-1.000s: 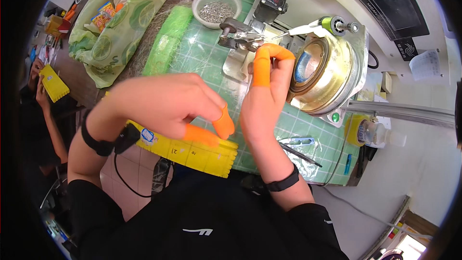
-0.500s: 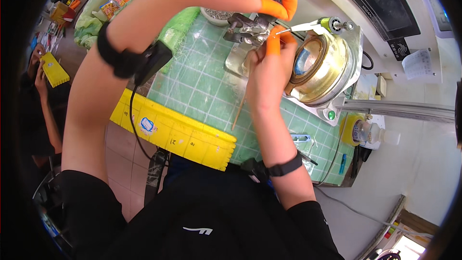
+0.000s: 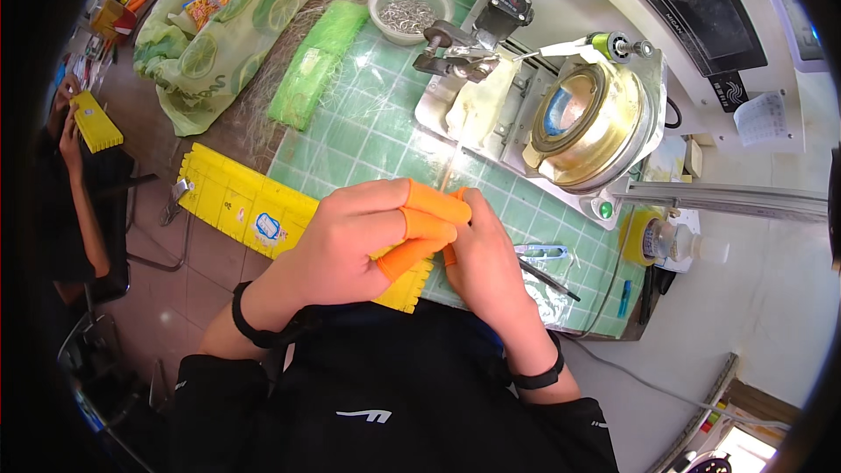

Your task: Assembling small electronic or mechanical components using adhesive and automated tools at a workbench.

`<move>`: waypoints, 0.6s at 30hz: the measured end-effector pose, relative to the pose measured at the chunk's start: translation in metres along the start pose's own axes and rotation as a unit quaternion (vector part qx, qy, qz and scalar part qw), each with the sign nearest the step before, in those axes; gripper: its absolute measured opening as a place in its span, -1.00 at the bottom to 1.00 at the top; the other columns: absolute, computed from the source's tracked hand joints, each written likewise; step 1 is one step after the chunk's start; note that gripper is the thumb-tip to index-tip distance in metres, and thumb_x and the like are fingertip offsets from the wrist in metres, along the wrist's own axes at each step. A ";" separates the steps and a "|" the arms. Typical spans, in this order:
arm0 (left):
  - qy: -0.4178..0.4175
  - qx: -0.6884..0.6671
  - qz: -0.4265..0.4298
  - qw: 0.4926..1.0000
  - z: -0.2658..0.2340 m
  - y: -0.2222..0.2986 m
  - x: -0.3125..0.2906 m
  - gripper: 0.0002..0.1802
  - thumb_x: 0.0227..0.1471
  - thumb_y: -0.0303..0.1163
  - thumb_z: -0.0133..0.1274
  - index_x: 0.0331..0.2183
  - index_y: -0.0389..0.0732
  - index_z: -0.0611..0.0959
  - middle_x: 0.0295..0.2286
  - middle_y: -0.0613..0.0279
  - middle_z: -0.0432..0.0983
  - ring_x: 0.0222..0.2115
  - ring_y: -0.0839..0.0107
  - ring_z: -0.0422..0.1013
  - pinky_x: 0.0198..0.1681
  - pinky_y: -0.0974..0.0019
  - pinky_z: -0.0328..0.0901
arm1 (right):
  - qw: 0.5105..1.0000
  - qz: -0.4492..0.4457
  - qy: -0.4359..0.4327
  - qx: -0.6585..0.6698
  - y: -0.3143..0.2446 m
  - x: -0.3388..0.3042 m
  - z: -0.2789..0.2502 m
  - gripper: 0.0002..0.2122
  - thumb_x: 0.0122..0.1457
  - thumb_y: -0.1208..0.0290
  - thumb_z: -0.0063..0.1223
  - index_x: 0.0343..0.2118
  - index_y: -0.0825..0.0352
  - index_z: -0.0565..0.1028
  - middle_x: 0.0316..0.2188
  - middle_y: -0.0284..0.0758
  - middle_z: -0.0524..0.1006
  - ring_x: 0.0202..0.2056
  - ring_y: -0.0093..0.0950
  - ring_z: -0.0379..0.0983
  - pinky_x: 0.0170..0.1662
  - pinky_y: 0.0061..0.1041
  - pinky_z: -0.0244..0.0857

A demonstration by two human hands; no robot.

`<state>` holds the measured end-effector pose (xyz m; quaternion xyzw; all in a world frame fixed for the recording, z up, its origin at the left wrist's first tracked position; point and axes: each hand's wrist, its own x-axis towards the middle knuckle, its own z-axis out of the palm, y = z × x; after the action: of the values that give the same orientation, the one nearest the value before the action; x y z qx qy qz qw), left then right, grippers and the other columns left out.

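Observation:
My left hand (image 3: 363,232) and my right hand (image 3: 487,254) meet above the front of the green gridded mat (image 3: 350,153). Orange finger covers sit on several of the left fingers and on at least one right finger. Both hands are closed, fingertips pressed close together; whatever they pinch is hidden or too small to name. A thin brown stick (image 3: 452,168) shows just beyond the fingertips; I cannot tell whether it is held or lies on the mat. Partly behind my left hand is a yellow notched board (image 3: 236,201) along the mat's front edge.
Beyond my hands stands a machine with a brass-coloured round head (image 3: 604,136) and a metal clamp arm (image 3: 455,52). A bowl (image 3: 410,7) of small metal pieces, a green bundle (image 3: 315,66) and a patterned bag (image 3: 232,52) lie farther left. Another person's hands hold a yellow board (image 3: 96,123).
Both hands have come back from the machine's clamp arm toward my body and now meet over the mat's front. The clamp arm, bowl and green bundle are uncovered.

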<state>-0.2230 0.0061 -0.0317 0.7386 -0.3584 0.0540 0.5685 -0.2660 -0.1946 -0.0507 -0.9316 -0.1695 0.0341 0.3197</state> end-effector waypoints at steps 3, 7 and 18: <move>0.042 -0.022 -0.030 0.998 0.003 -0.005 -0.007 -0.78 -0.07 -0.68 0.23 -0.29 -0.29 0.73 -0.21 0.05 0.64 -0.39 0.27 0.57 -0.34 0.37 0.44 | 0.999 -0.024 0.036 0.001 0.005 0.005 0.004 -0.72 0.00 0.70 0.16 -0.17 0.39 0.53 -0.26 -0.14 0.40 -0.22 -0.10 0.44 -0.18 -0.21 0.38; 0.054 -0.039 -0.075 0.995 0.000 -0.003 -0.011 -0.81 -0.02 -0.68 0.26 -0.27 -0.34 0.70 -0.23 0.03 0.64 -0.24 0.20 0.60 -0.21 0.30 0.49 | 0.994 -0.028 0.101 0.013 0.002 0.019 -0.006 -0.78 0.07 0.68 0.17 -0.19 0.40 0.53 -0.27 -0.13 0.43 -0.23 -0.08 0.45 -0.19 -0.19 0.38; 0.084 0.016 -0.031 0.996 0.007 -0.011 -0.014 -0.81 -0.04 -0.70 0.24 -0.29 -0.38 0.68 -0.21 0.02 0.63 -0.25 0.15 0.60 -0.21 0.28 0.51 | 0.980 0.040 0.192 0.044 -0.003 0.006 -0.003 -0.61 0.32 0.56 0.00 0.21 0.40 0.37 -0.02 0.00 0.48 -0.19 -0.11 0.49 -0.08 -0.29 0.40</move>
<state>-0.2293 0.0073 -0.0496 0.7514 -0.2854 0.1037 0.5858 -0.2605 -0.1925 -0.0464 -0.9118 -0.0661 -0.1252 0.3855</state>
